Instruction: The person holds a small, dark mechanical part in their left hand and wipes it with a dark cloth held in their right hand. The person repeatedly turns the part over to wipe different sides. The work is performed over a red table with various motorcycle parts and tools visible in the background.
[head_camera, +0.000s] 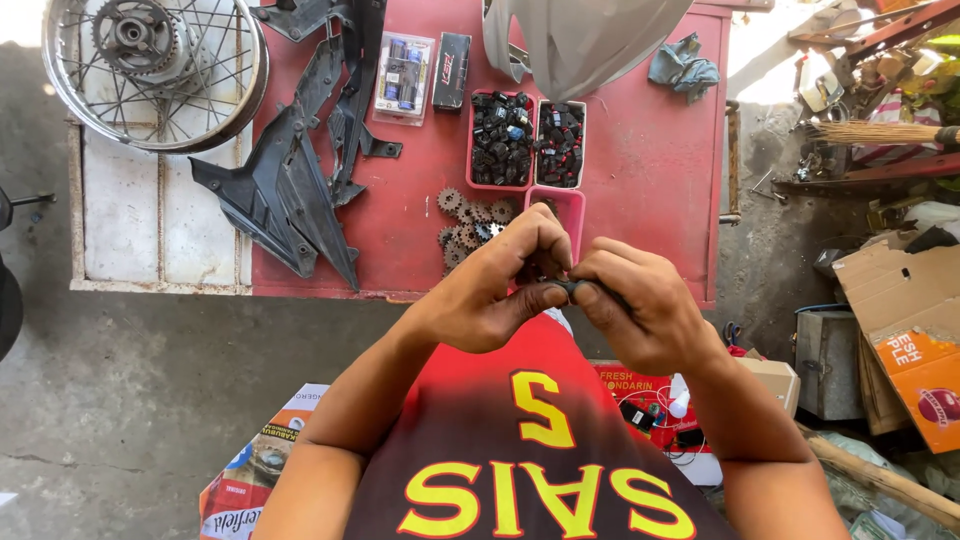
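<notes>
My left hand (500, 285) and my right hand (640, 310) meet in front of my chest, fingertips pinched together on a small dark part (575, 290) held between them. Most of that part is hidden by my fingers. Just beyond my hands, on the red table (650, 170), lies a pile of small metal sprocket gears (470, 225) and an empty pink tray (570, 210). Two more pink trays (503, 140) filled with small black parts (560, 145) stand behind them.
A spoked wheel (155, 70) rests on a white grid table at the left. Black plastic fairing pieces (290, 180), two packaged items (403, 77), a grey fender (585, 40) and a blue rag (683, 62) lie on the red table. Cardboard boxes (905, 330) and clutter fill the right side.
</notes>
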